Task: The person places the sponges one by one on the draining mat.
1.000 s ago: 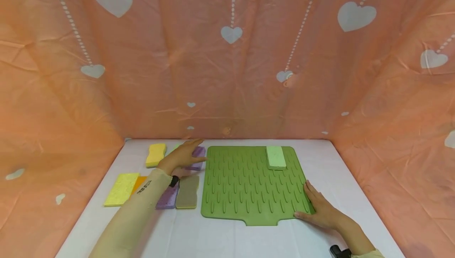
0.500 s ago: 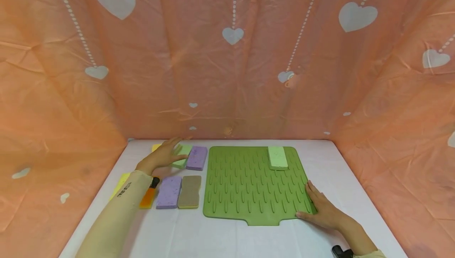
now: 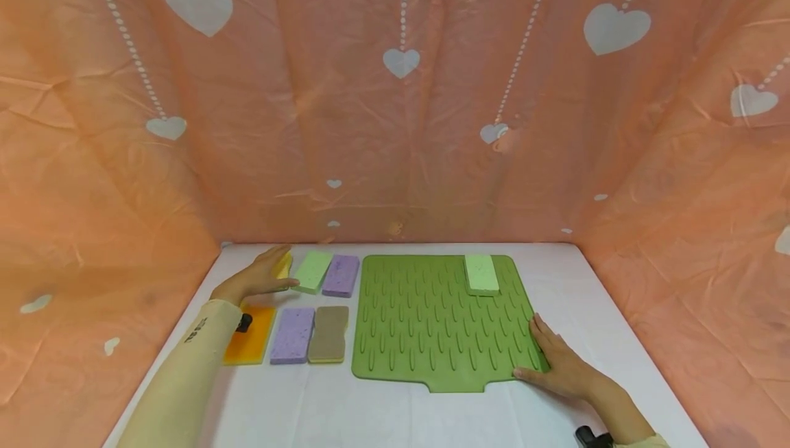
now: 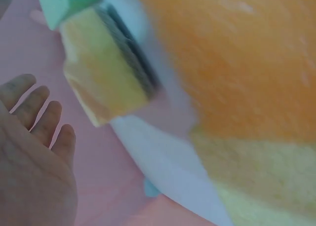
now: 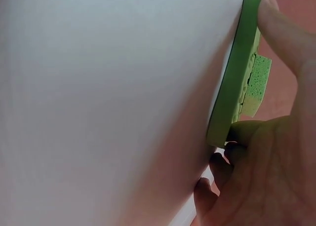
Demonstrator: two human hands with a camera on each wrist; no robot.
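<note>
My left hand (image 3: pixel 256 280) hovers with straight fingers over a yellow sponge (image 3: pixel 284 267) at the back left, covering part of it. In the left wrist view that sponge (image 4: pixel 101 68) shows a grey scouring layer, and the left hand (image 4: pixel 37 152) holds nothing beside it. My right hand (image 3: pixel 558 363) touches the near right corner of a green ridged mat (image 3: pixel 426 345), thumb at the front edge and fingers along the side. The right wrist view shows the mat's edge (image 5: pixel 234 83) between thumb and fingers. A light green sponge (image 3: pixel 481 274) lies on the mat, far right.
Left of the mat lie a light green sponge (image 3: pixel 313 271), two purple sponges (image 3: pixel 341 276), a grey-topped sponge (image 3: pixel 329 335) and an orange sheet-like piece (image 3: pixel 249 345). A yellow piece (image 4: pixel 266 181) borders the orange one. Pink heart-print cloth (image 3: pixel 395 125) surrounds the white table (image 3: pixel 345 410).
My left hand has moved left from above the back purple sponge, past the light green one, to the yellow sponge. The right hand stays at the mat's corner.
</note>
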